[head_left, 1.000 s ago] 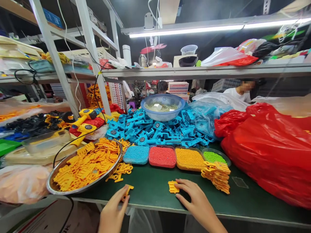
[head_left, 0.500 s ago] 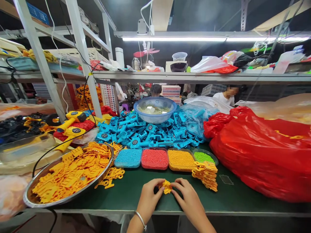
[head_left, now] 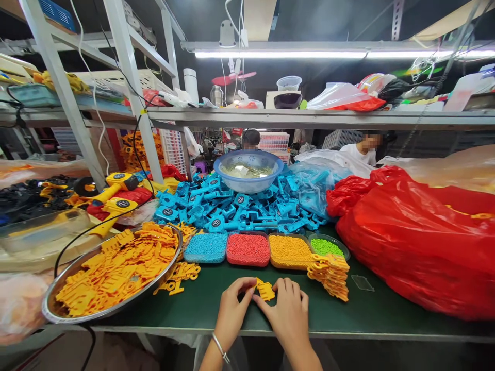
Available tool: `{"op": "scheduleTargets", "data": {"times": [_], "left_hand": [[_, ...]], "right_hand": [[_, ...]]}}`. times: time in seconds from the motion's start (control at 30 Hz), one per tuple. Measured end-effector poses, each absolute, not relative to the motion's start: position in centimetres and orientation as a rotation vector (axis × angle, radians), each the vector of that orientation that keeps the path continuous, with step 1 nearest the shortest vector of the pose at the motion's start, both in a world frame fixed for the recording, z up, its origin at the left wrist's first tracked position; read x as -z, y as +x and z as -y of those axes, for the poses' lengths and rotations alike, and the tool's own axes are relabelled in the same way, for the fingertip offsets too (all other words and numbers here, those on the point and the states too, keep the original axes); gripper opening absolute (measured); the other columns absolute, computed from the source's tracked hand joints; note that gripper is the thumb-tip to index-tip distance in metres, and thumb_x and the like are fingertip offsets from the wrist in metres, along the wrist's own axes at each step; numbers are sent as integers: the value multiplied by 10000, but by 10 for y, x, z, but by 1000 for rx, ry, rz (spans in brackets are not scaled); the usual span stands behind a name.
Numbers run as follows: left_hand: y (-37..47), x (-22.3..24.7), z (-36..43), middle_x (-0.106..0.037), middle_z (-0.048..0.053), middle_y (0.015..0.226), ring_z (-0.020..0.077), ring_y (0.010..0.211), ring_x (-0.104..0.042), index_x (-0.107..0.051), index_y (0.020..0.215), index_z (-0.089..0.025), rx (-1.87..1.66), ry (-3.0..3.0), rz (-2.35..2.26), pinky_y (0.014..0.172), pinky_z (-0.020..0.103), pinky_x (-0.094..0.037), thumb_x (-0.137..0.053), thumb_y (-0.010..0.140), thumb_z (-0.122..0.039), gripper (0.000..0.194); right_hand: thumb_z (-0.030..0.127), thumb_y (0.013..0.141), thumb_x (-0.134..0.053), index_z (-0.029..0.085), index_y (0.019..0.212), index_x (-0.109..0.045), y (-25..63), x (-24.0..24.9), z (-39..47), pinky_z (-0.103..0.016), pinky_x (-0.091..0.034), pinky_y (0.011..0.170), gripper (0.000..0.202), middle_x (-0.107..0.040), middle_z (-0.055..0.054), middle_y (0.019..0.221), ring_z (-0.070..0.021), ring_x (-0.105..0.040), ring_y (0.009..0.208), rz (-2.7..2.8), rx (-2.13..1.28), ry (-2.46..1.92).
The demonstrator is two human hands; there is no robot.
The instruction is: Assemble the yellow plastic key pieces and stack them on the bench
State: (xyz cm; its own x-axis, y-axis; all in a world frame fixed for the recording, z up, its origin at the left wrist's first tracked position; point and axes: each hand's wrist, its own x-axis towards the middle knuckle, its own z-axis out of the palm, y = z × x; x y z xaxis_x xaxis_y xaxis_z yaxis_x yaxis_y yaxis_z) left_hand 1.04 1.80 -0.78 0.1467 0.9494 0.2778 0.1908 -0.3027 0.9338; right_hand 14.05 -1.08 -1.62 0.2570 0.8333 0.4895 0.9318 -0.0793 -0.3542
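Observation:
Between my two hands, just above the green tabletop, is a small yellow plastic piece (head_left: pixel 265 290). My left hand (head_left: pixel 234 304) pinches its left end with thumb and fingertips; a bracelet circles that wrist. The fingers of my right hand (head_left: pixel 285 312) close on the piece's right side. To the right stands a stack of similar yellow plastic pieces (head_left: pixel 329 275). Beyond my hands is a row of clear tubs with blue beads (head_left: pixel 204 248), red beads (head_left: pixel 248 249), yellow beads (head_left: pixel 290 251) and green beads (head_left: pixel 327 247).
A steel bowl (head_left: pixel 48 304) heaped with yellow pieces sits at left, loose ones beside it. Blue plastic parts (head_left: pixel 232 211) pile up behind the tubs, under a blue basin (head_left: pixel 248 181). A big red bag (head_left: pixel 417 247) fills the right. A shelf (head_left: pixel 290 118) crosses above; people are behind.
The yellow piece has turned so its flat, ridged face shows more. My right hand has shifted left and rotated, its back now facing up. The view has shifted slightly.

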Motion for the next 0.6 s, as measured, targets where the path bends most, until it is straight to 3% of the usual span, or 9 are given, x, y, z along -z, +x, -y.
{"op": "scheduleTargets", "data": {"times": [0.1,0.2,0.33,0.4,0.5,0.6], "left_hand": [[9,8,-18,-692,59,900,187,858,-634,-663,850,-183,-1210,1645,-1120,801,302,-501,-532,741,-279,195],[8,9,-18,-690,55,903,184,861,-631,-660,857,-186,-1212,1655,-1110,798,297,-497,-523,749,-275,196],[8,8,-18,-687,46,899,182,867,-625,-658,870,-203,-1227,1716,-1114,787,297,-491,-470,790,-274,217],[9,7,-17,-685,44,887,181,858,-621,-656,869,-211,-1234,1781,-1123,779,300,-488,-442,806,-270,231],[10,6,-17,-680,43,876,176,847,-611,-653,856,-217,-1224,1888,-1134,773,301,-483,-411,820,-259,248],[12,7,-15,-673,48,880,176,849,-599,-648,857,-215,-1202,1965,-1125,779,310,-478,-376,831,-230,274]], "right_hand": [[502,718,-590,196,741,-549,144,18,8,-445,-381,784,309,-585,-46,791,-266,-533,859,1632,141,-1910],[331,798,-522,244,875,-608,158,25,7,-431,-378,865,144,-621,-36,939,-242,-529,975,1770,1,-1719],[129,830,-323,279,1105,-573,173,38,7,-391,-373,936,401,-617,-19,1097,-190,-497,1093,1864,-125,-1519],[168,847,-317,247,1172,-536,173,39,7,-399,-372,949,399,-607,-39,1126,-194,-497,1098,1817,-140,-1532],[335,821,-467,231,1173,-539,164,33,10,-436,-364,951,373,-608,-64,1116,-232,-518,1061,1755,-115,-1589],[342,774,-556,232,1156,-556,158,25,13,-431,-379,935,398,-620,-64,1097,-234,-537,1037,1760,-131,-1586]]}}
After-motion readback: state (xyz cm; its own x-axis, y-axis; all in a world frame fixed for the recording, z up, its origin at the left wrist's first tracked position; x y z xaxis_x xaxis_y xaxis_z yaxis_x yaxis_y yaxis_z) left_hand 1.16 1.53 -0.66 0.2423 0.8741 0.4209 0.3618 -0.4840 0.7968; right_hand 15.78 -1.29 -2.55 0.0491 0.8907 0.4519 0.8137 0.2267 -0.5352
